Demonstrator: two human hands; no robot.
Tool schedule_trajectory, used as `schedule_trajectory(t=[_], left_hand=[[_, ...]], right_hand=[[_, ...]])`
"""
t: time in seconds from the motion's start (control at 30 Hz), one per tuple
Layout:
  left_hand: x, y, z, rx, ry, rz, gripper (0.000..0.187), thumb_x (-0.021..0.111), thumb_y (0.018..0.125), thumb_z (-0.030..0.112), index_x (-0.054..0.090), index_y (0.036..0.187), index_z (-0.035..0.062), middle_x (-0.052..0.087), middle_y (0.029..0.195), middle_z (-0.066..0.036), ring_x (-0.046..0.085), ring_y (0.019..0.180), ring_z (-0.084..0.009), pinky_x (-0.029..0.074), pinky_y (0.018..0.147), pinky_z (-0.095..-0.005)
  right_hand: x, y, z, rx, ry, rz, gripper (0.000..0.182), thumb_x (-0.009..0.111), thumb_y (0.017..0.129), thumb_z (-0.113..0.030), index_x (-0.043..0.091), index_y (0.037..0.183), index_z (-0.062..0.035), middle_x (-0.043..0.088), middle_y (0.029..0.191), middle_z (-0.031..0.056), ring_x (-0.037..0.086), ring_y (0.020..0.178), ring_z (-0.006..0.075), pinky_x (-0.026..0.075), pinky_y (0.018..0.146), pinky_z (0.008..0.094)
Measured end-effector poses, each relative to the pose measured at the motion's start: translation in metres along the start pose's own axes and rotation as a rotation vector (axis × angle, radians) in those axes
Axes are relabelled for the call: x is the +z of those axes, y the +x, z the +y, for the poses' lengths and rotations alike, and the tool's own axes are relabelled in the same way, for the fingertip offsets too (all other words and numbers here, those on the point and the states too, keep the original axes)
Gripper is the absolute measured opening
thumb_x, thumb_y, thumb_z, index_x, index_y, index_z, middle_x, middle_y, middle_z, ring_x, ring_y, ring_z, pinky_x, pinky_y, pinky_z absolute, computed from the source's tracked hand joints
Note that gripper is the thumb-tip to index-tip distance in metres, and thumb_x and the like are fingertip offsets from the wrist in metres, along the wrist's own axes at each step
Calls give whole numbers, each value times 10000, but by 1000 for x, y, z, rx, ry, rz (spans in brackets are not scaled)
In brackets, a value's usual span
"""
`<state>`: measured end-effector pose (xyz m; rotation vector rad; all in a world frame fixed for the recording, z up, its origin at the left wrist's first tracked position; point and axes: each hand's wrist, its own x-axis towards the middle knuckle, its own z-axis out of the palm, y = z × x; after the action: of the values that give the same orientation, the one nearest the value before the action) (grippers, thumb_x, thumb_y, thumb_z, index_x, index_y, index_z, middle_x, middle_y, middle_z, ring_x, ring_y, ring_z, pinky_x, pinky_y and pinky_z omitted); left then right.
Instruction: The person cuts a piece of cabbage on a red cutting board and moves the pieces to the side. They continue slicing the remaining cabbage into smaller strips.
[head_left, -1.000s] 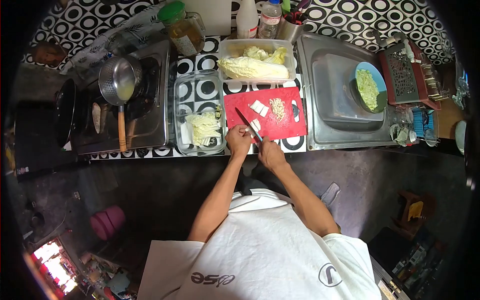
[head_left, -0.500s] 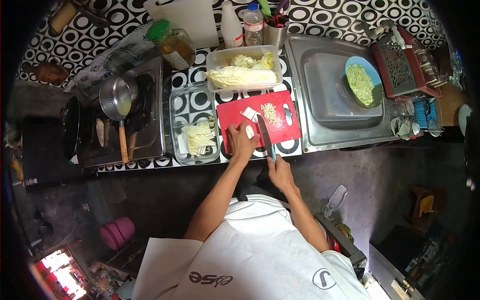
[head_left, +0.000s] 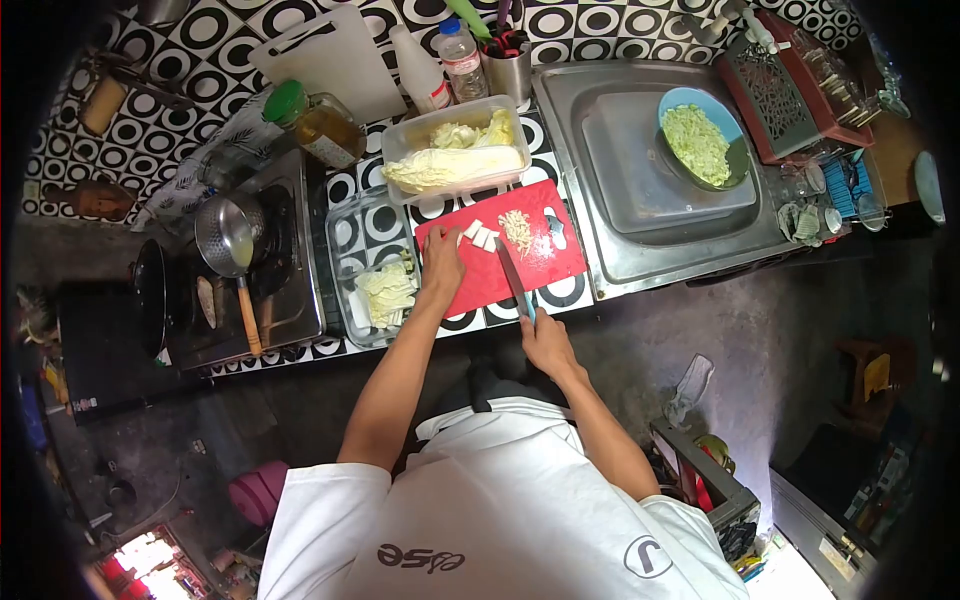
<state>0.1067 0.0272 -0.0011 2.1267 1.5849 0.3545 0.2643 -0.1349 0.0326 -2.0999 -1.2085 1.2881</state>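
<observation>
My right hand is closed round the blue handle of a knife, whose blade lies over the red cutting board with its tip beside several white pieces. Thin pale shreds form a small pile to the right of those pieces. At the board's left side is my left hand, fingers bent near the white pieces; whether it holds anything is too small to tell. Left of the board, a clear container holds cut cabbage. Behind the board, another container holds cabbage leaves.
On the left, a ladle with a wooden handle rests on the stove. A sink on the right has a bowl of shredded cabbage over an upturned tub. Bottles and a lidded jar stand behind.
My left hand has moved from the middle of the board to its left side. The white pieces now sit close together near the knife tip. The whole view has shifted and turned slightly.
</observation>
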Motion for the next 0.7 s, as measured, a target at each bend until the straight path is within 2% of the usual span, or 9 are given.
schedule_trajectory(t=[0.13, 0.2, 0.23, 0.3, 0.33, 0.4, 0.53, 0.6, 0.7], left_hand=[[-16, -2, 19, 37, 94, -35, 526, 586, 687, 19, 518, 1207, 67, 446, 1207, -188, 434, 1117, -360, 395, 942, -414], [-20, -3, 28, 205, 132, -88, 564, 585, 688, 36, 499, 1243, 88, 448, 1237, -164, 426, 1136, -351, 384, 953, -433], [-17, -1, 26, 201, 128, -85, 564, 585, 688, 36, 499, 1243, 88, 448, 1237, -164, 426, 1136, -351, 384, 953, -433], [-10, 10, 23, 333, 194, -115, 546, 589, 699, 61, 518, 1238, 109, 462, 1246, -148, 425, 1148, -340, 369, 963, -458], [-8, 13, 22, 332, 187, -111, 546, 589, 699, 61, 518, 1238, 109, 462, 1246, -148, 425, 1148, -340, 369, 963, -458], [-6, 17, 22, 255, 203, -253, 484, 593, 706, 70, 568, 1186, 121, 478, 1244, -143, 424, 1162, -329, 357, 964, -484], [-11, 21, 16, 244, 166, -271, 417, 601, 712, 85, 608, 1127, 124, 489, 1233, -137, 429, 1159, -326, 357, 953, -496], [-16, 21, 10, 248, 233, -208, 407, 616, 712, 107, 608, 1118, 116, 495, 1219, -132, 437, 1143, -322, 366, 933, -493], [-27, 22, 7, 193, 336, -228, 440, 635, 708, 130, 590, 1145, 114, 499, 1207, -136, 445, 1127, -314, 371, 926, -479]], right_hand=[[-1, 2, -7, -1, -5, -8, 310, 460, 912, -255, 522, 929, 48, 591, 809, 306, 559, 854, 474, 424, 754, 510], [-1, 1, -6, 5, 13, 6, 307, 462, 912, -253, 523, 930, 47, 591, 810, 305, 559, 855, 475, 425, 752, 506], [-1, 0, -4, 12, 32, 20, 304, 464, 911, -251, 523, 930, 47, 591, 812, 305, 558, 856, 476, 426, 750, 502], [-4, -5, -4, 16, 29, 15, 303, 467, 910, -251, 523, 934, 45, 591, 812, 306, 557, 858, 477, 426, 749, 499], [-6, -7, -3, 21, 33, 11, 302, 471, 909, -252, 524, 938, 44, 590, 813, 308, 556, 860, 478, 426, 748, 497], [-6, -12, -1, 28, 30, 11, 299, 473, 909, -251, 524, 942, 41, 589, 809, 308, 557, 861, 478, 426, 745, 495], [1, -15, 9, 19, 26, 27, 287, 481, 907, -250, 518, 926, 34, 588, 776, 288, 562, 829, 471, 421, 722, 490], [4, -16, 11, 17, 16, 25, 282, 483, 907, -250, 514, 914, 30, 584, 757, 277, 561, 807, 467, 418, 710, 488], [5, -19, 8, 17, 38, 18, 277, 487, 906, -251, 506, 896, 25, 576, 726, 259, 559, 774, 461, 412, 691, 486]])
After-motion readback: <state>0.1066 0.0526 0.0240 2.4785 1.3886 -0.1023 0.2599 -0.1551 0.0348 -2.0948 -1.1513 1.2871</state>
